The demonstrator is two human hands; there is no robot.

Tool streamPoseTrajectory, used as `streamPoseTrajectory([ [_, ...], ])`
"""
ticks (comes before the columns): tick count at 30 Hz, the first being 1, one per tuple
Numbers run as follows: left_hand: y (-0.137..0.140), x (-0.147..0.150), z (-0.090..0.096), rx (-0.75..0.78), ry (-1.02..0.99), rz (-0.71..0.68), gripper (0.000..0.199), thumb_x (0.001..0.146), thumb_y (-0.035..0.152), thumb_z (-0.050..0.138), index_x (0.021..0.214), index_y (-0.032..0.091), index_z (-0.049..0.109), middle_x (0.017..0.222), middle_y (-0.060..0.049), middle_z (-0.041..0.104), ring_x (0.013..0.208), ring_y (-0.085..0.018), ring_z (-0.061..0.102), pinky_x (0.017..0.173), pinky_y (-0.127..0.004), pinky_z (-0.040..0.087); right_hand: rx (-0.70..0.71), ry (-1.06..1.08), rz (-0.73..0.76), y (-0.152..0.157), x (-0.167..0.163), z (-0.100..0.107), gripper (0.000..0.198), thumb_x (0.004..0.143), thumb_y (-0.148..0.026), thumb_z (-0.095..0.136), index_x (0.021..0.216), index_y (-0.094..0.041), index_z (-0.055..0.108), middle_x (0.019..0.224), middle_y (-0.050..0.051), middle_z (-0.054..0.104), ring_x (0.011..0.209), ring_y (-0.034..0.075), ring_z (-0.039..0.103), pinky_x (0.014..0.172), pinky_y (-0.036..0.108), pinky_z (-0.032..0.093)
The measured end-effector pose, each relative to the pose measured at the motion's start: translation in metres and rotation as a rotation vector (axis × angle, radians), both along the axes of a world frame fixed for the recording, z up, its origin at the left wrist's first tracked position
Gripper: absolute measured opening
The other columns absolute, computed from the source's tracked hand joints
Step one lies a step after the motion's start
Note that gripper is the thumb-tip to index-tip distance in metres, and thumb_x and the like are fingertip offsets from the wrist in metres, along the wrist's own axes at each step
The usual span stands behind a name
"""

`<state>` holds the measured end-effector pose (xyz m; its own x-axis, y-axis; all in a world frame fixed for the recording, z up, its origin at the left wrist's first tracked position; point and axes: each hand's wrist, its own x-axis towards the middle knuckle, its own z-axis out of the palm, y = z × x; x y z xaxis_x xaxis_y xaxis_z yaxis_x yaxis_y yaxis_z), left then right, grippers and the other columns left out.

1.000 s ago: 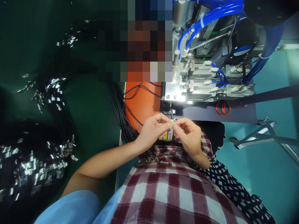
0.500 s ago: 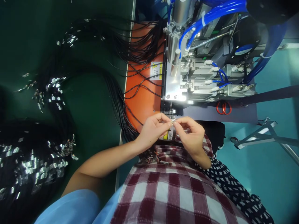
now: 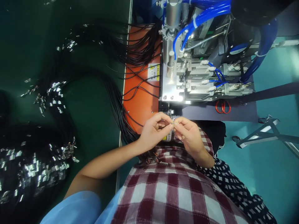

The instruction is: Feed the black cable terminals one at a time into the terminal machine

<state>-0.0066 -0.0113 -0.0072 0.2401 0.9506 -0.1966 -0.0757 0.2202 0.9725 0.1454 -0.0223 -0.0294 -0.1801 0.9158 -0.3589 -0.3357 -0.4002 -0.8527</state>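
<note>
- Fabric in maroon-and-white checks (image 3: 161,193) covers the wearer's front; thin wire ends (image 3: 153,159) show against it, below the left wrist.
- The left hand (image 3: 155,130) pinches a small piece (image 3: 173,123), too tiny to identify, between thumb and forefinger; the right hand (image 3: 190,135) grips it from the other side, just off the near edge of the grey counter (image 3: 198,112).
- Compared with half a second ago, the right fingers have curled in closer over the piece, while the left pinch is much the same; the fine fingerwork therefore seems unfinished.
- Black cables (image 3: 118,113) cross the green counter's (image 3: 93,102) right edge onto an orange plate (image 3: 140,109).
- Red-handled scissors (image 3: 219,107) lie near the grey counter's near edge.
- Beyond stands a machine (image 3: 174,91) with blue tubes (image 3: 213,15).
</note>
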Motion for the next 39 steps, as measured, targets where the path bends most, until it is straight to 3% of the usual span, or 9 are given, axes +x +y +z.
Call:
streamPoseTrajectory([
  [5,0.003,0.002,0.003,-0.046,-0.004,0.029,0.017,0.077,0.027,0.077,0.083,0.015,0.067,0.082,-0.001,0.061,0.07,-0.01,0.058,0.063,-0.021,0.048,0.001,-0.037,-0.002,-0.003,0.0,0.001,0.022,0.083,-0.036,0.07,0.073,-0.019,0.06,0.057,-0.005,0.051,0.044,0.007,0.037,0.043,0.022,0.03],
  [10,0.006,0.0,0.0,-0.168,-0.087,0.01,0.021,0.079,0.031,0.076,0.078,0.015,0.063,0.074,0.002,0.055,0.049,-0.003,0.041,0.044,-0.019,0.03,0.05,-0.104,-0.023,-0.002,-0.002,0.002,0.022,0.083,-0.035,0.07,0.072,-0.019,0.059,0.059,-0.005,0.053,0.045,0.007,0.039,0.043,0.022,0.032],
  [13,0.01,-0.003,0.003,-0.249,-0.082,-0.033,0.024,0.083,0.035,0.071,0.08,0.016,0.058,0.061,0.006,0.044,0.045,-0.003,0.034,0.042,-0.018,0.025,0.08,-0.19,-0.025,0.002,-0.001,0.002,0.021,0.082,-0.036,0.069,0.073,-0.019,0.06,0.058,-0.005,0.052,0.045,0.008,0.041,0.044,0.022,0.035],
  [15,0.015,-0.007,0.006,-0.235,-0.034,-0.076,0.022,0.083,0.033,0.07,0.09,0.017,0.056,0.067,0.006,0.047,0.045,-0.003,0.037,0.043,-0.018,0.028,0.086,-0.211,-0.009,0.008,0.001,0.001,0.021,0.082,-0.036,0.069,0.073,-0.019,0.06,0.057,-0.005,0.052,0.045,0.008,0.042,0.044,0.022,0.035],
  [18,0.022,-0.015,0.009,-0.078,0.177,-0.144,0.024,0.084,0.023,0.067,0.104,0.02,0.055,0.084,0.003,0.053,0.052,-0.005,0.047,0.048,-0.019,0.037,0.083,-0.25,0.003,0.017,0.004,-0.003,0.02,0.081,-0.034,0.07,0.072,-0.018,0.062,0.058,-0.004,0.053,0.045,0.007,0.042,0.044,0.022,0.034],
  [21,0.027,-0.021,0.008,0.187,0.484,-0.219,0.009,0.086,0.015,0.06,0.095,0.018,0.062,0.086,0.0,0.055,0.067,-0.01,0.054,0.061,-0.022,0.045,0.094,-0.294,0.003,0.026,0.006,-0.008,0.019,0.08,-0.033,0.071,0.072,-0.018,0.063,0.06,-0.003,0.055,0.047,0.008,0.044,0.045,0.022,0.035],
  [24,0.031,-0.025,0.005,0.382,0.655,-0.215,0.011,0.088,0.012,0.057,0.092,0.017,0.066,0.087,-0.002,0.059,0.08,-0.015,0.057,0.072,-0.026,0.046,0.103,-0.316,-0.019,0.031,0.01,-0.014,0.018,0.08,-0.032,0.071,0.072,-0.018,0.063,0.059,-0.004,0.054,0.048,0.008,0.044,0.046,0.023,0.036],
  [33,0.04,-0.042,-0.022,0.64,0.714,-0.218,0.024,0.094,0.019,0.051,0.103,0.022,0.073,0.084,-0.003,0.057,0.077,-0.014,0.057,0.068,-0.025,0.046,0.083,-0.313,-0.035,0.038,0.015,-0.026,0.017,0.08,-0.03,0.07,0.07,-0.018,0.064,0.065,-0.002,0.058,0.05,0.008,0.045,0.049,0.023,0.038],
  [39,0.039,-0.047,-0.027,0.679,0.892,-0.299,0.035,0.096,0.019,0.045,0.115,0.03,0.072,0.081,-0.002,0.048,0.069,-0.014,0.049,0.059,-0.023,0.04,0.06,-0.315,-0.011,0.041,0.013,-0.024,0.016,0.08,-0.028,0.07,0.069,-0.017,0.064,0.064,-0.003,0.058,0.049,0.008,0.046,0.049,0.024,0.038],
])
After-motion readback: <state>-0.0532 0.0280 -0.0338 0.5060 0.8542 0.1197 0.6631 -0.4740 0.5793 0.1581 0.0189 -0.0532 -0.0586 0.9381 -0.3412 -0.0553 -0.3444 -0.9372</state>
